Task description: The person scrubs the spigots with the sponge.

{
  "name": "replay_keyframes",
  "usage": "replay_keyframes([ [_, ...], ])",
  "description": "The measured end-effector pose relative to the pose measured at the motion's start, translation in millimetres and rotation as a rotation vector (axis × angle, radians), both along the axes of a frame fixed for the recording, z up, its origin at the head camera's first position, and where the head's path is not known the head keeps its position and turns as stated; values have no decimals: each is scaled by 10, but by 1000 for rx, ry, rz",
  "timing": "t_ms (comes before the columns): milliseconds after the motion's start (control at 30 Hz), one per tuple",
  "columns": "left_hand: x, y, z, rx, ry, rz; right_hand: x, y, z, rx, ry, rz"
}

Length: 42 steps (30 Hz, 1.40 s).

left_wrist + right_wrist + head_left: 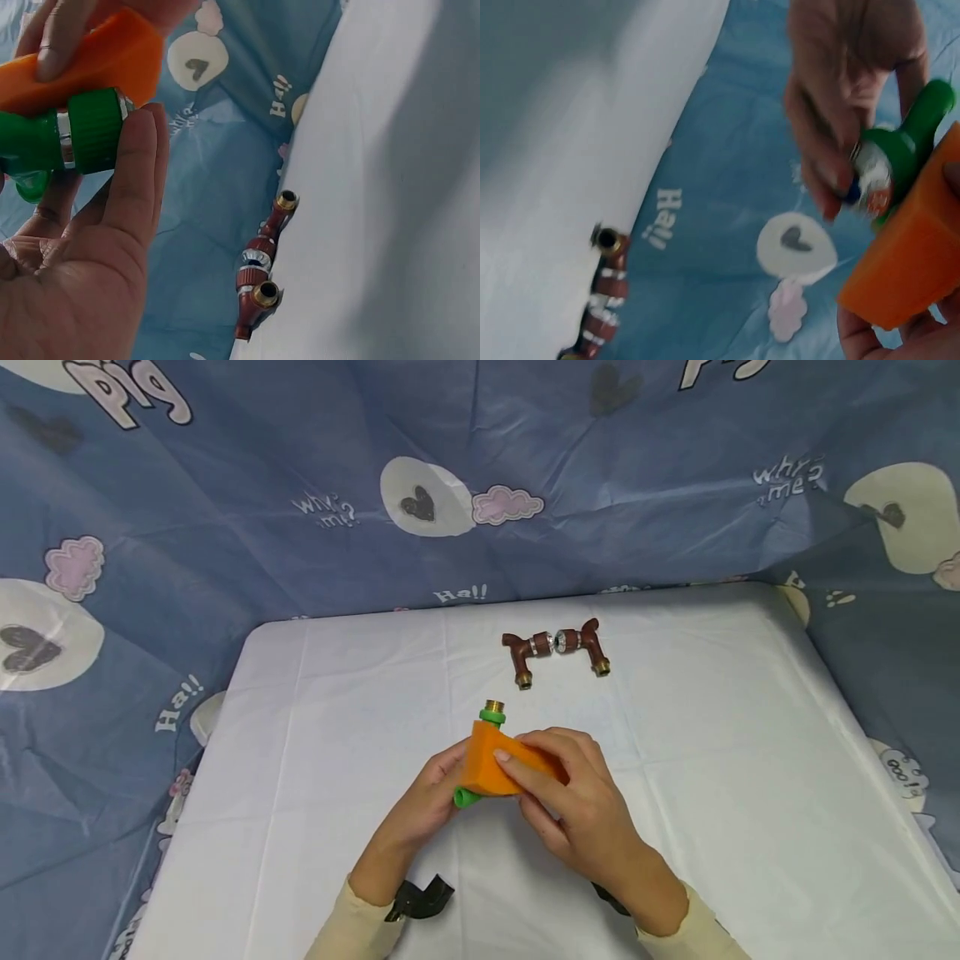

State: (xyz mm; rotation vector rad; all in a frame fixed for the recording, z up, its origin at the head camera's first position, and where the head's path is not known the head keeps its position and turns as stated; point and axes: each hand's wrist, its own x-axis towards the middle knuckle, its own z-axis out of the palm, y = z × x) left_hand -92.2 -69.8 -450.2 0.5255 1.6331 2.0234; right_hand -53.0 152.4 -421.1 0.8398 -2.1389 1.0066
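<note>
My left hand (420, 802) grips a green tap (492, 717) with a brass threaded end pointing away from me. In the left wrist view the tap's ribbed knob (97, 131) has silver trim, with extended fingers against its end. An orange sponge (486, 764) is pinched by my right hand (592, 806), thumb on one side and fingers on the other. The sponge lies against the tap and covers much of it in the head view. From the right wrist, the sponge (907, 247) and the green spout (930, 109) show side by side.
Two brown taps with brass threaded ends, a left one (520, 653) and a right one (592, 647), lie knob to knob on the white-covered table (360, 693). Behind the table's far edge hangs a blue printed cloth (300, 560). Black straps (423, 897) sit at my wrists.
</note>
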Motion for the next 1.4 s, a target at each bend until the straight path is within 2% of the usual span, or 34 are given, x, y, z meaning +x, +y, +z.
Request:
replay_keyframes([
  [167, -19, -6, -28, 38, 6, -44, -19, 148, -117, -13, -53, -37],
  [333, -44, -13, -41, 28, 32, -40, 17, 259, -248, -34, -106, -96],
  [500, -59, 3, -22, 34, 48, -19, 30, 332, -264, -79, -124, -132],
  [667, -57, 8, -37, 28, 37, 23, 62, 284, -156, -123, -85, -124],
  [867, -23, 45, -20, -43, 1, 122, 156, 20, -56, -123, -17, -16],
  [967, -3, 81, -10, -57, 1, 141, 164, -92, -63, -80, 29, 10],
  [1133, 34, 134, -7, -47, -23, 142, 137, -139, -123, 2, 84, -33],
  [1300, 54, 117, 5, -26, -112, 216, 109, -47, -188, 38, 71, -73],
  [1400, 42, 87, 19, -20, -135, 237, 100, 25, -229, 47, 50, -89],
])
